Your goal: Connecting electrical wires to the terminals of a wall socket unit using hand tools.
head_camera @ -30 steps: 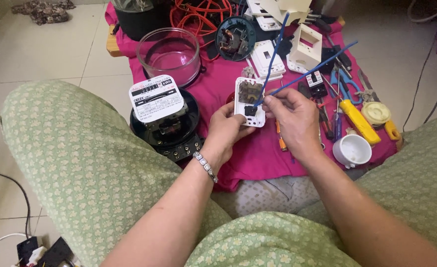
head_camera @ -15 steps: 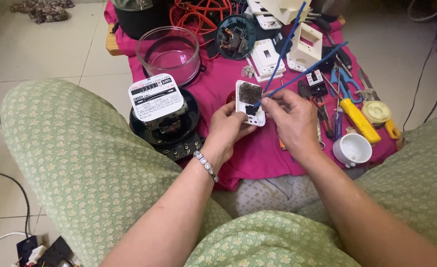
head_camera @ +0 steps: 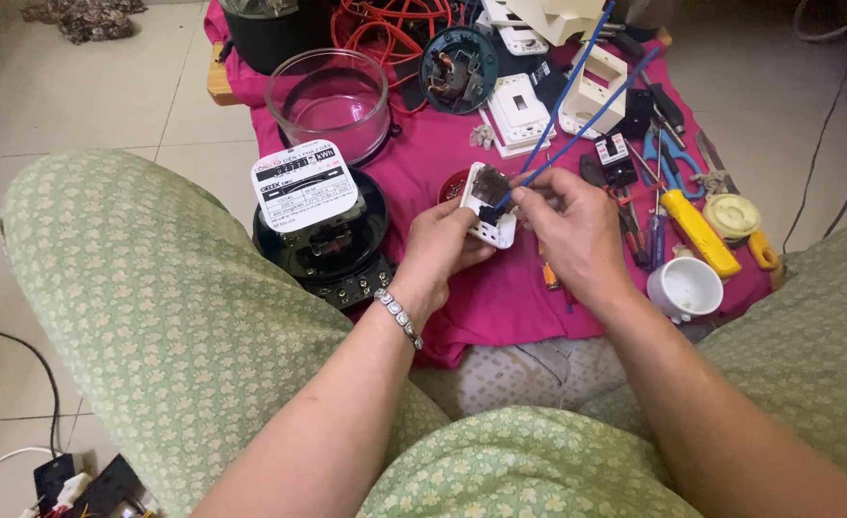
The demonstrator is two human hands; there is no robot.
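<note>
My left hand (head_camera: 440, 245) grips the white socket module (head_camera: 489, 205) over the pink cloth (head_camera: 423, 173); my right hand (head_camera: 569, 225) pinches the blue wires (head_camera: 577, 101) at its back; I judge a loose strand could slip from the terminal if the module tilts.

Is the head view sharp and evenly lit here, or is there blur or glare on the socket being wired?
Head view: soft, even light, faint shadows; the white socket in the left hand and the blue wires at the right hand look sharp; small glints on the glass bowl; frame edges slightly bowed.
</note>
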